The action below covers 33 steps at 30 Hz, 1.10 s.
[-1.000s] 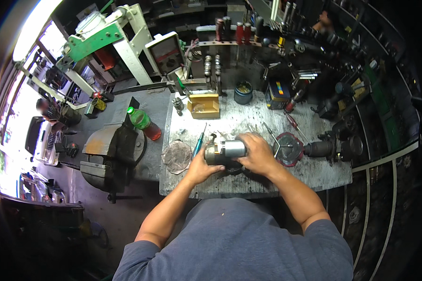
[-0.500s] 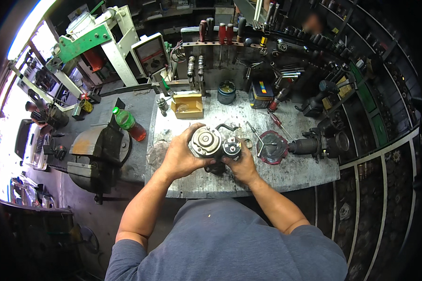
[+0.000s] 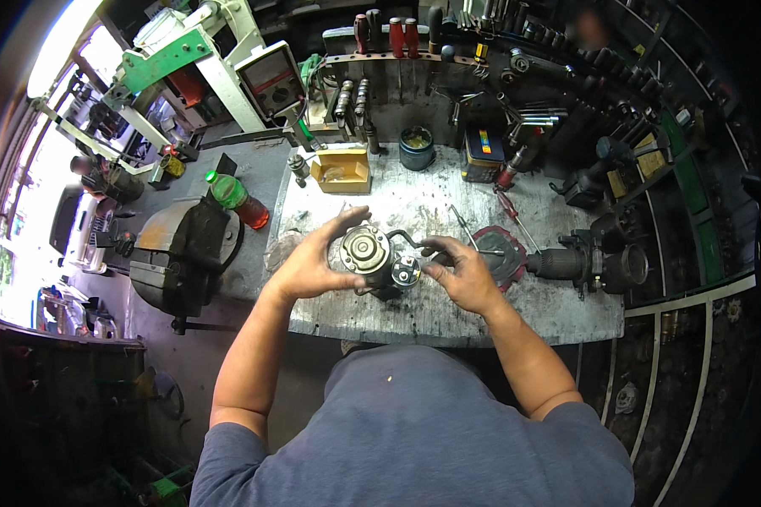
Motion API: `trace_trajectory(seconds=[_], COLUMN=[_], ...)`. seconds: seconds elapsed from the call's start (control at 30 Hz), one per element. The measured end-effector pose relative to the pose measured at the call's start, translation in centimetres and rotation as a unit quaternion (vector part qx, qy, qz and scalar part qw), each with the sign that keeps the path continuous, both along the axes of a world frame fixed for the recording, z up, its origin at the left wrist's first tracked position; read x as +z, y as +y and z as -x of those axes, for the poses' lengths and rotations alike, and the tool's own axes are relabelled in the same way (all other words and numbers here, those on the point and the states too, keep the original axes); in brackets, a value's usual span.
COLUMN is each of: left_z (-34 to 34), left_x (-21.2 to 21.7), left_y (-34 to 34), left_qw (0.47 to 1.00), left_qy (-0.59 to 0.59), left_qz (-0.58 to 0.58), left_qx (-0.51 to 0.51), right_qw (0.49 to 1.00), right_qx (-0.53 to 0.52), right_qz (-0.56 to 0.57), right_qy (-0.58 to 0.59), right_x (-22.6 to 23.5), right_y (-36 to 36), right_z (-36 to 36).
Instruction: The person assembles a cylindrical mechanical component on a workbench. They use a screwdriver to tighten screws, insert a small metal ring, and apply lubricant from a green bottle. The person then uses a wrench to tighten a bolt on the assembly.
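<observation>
I hold a grey starter motor [image 3: 370,258] upright over the metal workbench [image 3: 431,308], its round end cap facing up at me. My left hand [image 3: 313,262] wraps the motor's left side, fingers curled over the top. At the smaller solenoid end [image 3: 406,271] on the right, my right hand [image 3: 457,272] grips with thumb and fingers. A bent dark wire runs from the motor toward my right hand.
A bench vise [image 3: 182,249] stands at the left, with a green-capped bottle of red liquid [image 3: 238,201] behind it. A yellow box [image 3: 340,171], a round tin [image 3: 416,148], a red round dish [image 3: 499,253], a screwdriver [image 3: 509,213] and another dark motor [image 3: 588,262] lie on the bench. Tools hang on the back wall.
The motor lay on its side on the bench under both hands; it has been lifted and turned end-up, and my hands have shifted to its two sides.
</observation>
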<state>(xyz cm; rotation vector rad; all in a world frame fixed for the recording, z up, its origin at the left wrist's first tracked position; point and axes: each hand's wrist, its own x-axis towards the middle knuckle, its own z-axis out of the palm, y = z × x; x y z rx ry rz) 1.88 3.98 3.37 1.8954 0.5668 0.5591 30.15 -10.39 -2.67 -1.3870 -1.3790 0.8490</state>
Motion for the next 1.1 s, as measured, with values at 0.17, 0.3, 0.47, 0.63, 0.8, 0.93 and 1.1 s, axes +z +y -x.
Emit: trace_trajectory(seconds=[0.17,0.3,0.47,0.63,0.8,0.93,1.1], left_z=[-2.9,-6.3,-8.7,-10.8,-12.8,-13.2,-13.1], left_x=[1.9,3.2,3.6,3.5,3.0,2.4,2.0], left_y=[1.5,3.1,4.7,6.3,6.8,6.9,7.1], left_qw=[0.994,0.967,0.937,0.905,0.876,0.881,0.881], left_qy=[0.041,0.165,0.256,0.286,0.329,0.329,0.361], left_qz=[-0.080,-0.100,-0.115,-0.122,-0.131,-0.113,-0.043], left_qx=[-0.055,-0.166,-0.209,-0.290,-0.328,-0.321,-0.303], right_qw=[0.997,0.987,0.972,0.963,0.968,0.966,0.963], right_qx=[-0.038,-0.022,-0.013,-0.049,-0.130,-0.150,-0.170], right_qz=[0.032,0.121,0.199,0.219,0.197,0.206,0.181], right_qy=[-0.066,-0.102,-0.125,-0.147,-0.081,0.042,0.104], right_x=[3.5,5.1,5.7,5.4,4.2,3.1,1.6], right_y=[1.0,1.8,2.4,1.9,0.9,0.0,-0.4], right_z=[1.4,2.2,2.8,3.1,4.6,5.3,5.5])
